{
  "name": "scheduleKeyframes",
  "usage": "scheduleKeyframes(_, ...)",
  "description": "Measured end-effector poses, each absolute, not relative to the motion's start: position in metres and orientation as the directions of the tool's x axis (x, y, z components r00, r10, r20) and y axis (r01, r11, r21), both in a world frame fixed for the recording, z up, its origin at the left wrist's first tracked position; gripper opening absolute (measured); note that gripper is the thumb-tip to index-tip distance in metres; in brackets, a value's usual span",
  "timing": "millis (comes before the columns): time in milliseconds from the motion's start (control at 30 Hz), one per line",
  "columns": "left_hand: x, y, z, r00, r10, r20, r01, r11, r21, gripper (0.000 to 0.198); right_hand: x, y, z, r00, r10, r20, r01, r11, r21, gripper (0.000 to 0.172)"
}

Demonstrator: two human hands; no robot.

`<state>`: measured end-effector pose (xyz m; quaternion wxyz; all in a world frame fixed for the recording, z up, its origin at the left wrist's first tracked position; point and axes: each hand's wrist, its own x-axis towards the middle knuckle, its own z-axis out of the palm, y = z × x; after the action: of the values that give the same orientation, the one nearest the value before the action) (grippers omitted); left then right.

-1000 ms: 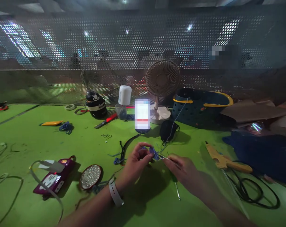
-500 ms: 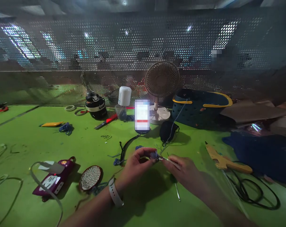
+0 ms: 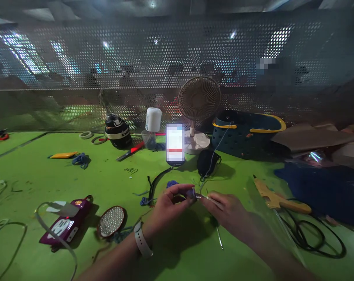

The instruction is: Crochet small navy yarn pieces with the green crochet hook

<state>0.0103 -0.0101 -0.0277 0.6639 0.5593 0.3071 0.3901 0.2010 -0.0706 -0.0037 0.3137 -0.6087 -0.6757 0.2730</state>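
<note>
My left hand (image 3: 168, 207), with a white band at the wrist, pinches a small purple-blue crochet piece (image 3: 191, 192) between thumb and fingertips. Opposite it, my right hand (image 3: 223, 208) is closed around a slim pale crochet hook (image 3: 210, 200), whose tip meets the piece. A light blue yarn strand (image 3: 213, 158) runs from the basket down to my right fingers. Behind my left fingers lies a bit of blue crochet work (image 3: 172, 183). Another metal hook (image 3: 220, 239) rests on the table below my right hand. Fine stitches are too small to make out.
A lit phone (image 3: 175, 143) stands before a desk fan (image 3: 199, 99). Beside them are a dark yarn ball (image 3: 207, 163) and a dark basket (image 3: 244, 134). A yellow glue gun (image 3: 278, 199) with its cord lies right; a purple power strip (image 3: 68, 222) and round studded object (image 3: 111, 221) lie left.
The crochet piece has turned slightly in my left fingertips. Both hands stay nearly in place, and the view has shifted a little.
</note>
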Motion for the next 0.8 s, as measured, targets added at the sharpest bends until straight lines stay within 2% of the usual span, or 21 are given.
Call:
scheduleKeyframes(133, 0.0092, -0.0103, -0.0219, 0.491, 0.871, 0.027, -0.218, 0.093, 0.971, 0.036, 0.2021, -0.0704, -0.0026, -0.057, 0.997, 0.048, 0.634, 0.074, -0.77, 0.04)
scheduleKeyframes(300, 0.0095, -0.0108, -0.0199, 0.539, 0.842, 0.014, -0.224, 0.128, 0.966, 0.034, 0.2015, -0.0713, -0.0006, -0.069, 0.991, 0.115, 0.675, 0.131, -0.726, 0.041)
scheduleKeyframes(500, 0.0102, -0.0107, -0.0247, 0.55, 0.835, 0.0, -0.234, 0.154, 0.96, 0.034, 0.2016, -0.0721, -0.0015, -0.078, 0.988, 0.13, 0.715, 0.146, -0.683, 0.042)
scheduleKeyframes(800, 0.0103, -0.0111, -0.0225, 0.57, 0.821, -0.031, -0.188, 0.168, 0.968, 0.037, 0.2018, -0.0714, -0.0036, -0.131, 0.974, 0.186, 0.728, 0.222, -0.648, 0.035)
